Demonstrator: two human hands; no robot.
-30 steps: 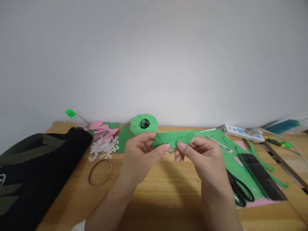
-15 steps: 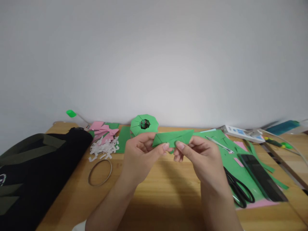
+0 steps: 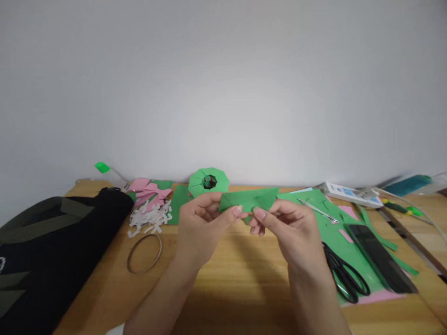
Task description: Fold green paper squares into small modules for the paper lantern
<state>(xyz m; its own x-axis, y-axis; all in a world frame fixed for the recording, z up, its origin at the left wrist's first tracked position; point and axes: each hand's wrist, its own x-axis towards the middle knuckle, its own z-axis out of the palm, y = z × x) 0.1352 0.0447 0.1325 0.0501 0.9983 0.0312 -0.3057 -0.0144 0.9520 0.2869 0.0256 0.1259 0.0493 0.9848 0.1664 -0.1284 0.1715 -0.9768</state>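
Between my two hands, above the table, is a folded piece of green paper point(image 3: 249, 198) with crease lines and slanted ends. My left hand point(image 3: 202, 228) pinches its left part, thumb in front and fingers behind. On the right part, my right hand point(image 3: 293, 230) grips it the same way, its thumb near the lower edge. The two thumb tips are close together. Behind my left hand stands a green folded-paper ring point(image 3: 208, 181) with a dark hole in its middle. Part of the ring's lower edge is hidden.
Black-handled scissors point(image 3: 345, 274), a dark phone point(image 3: 379, 258) and a pen point(image 3: 317, 210) lie on green sheets point(image 3: 314, 223) at right. A power strip point(image 3: 351, 194) is behind. At left are white paper scraps point(image 3: 150, 216), pink folded paper point(image 3: 148, 190), a tape ring point(image 3: 144, 253) and a black bag point(image 3: 66, 251).
The view has shifted very slightly. Both hands keep their hold on the green paper, which has barely moved.
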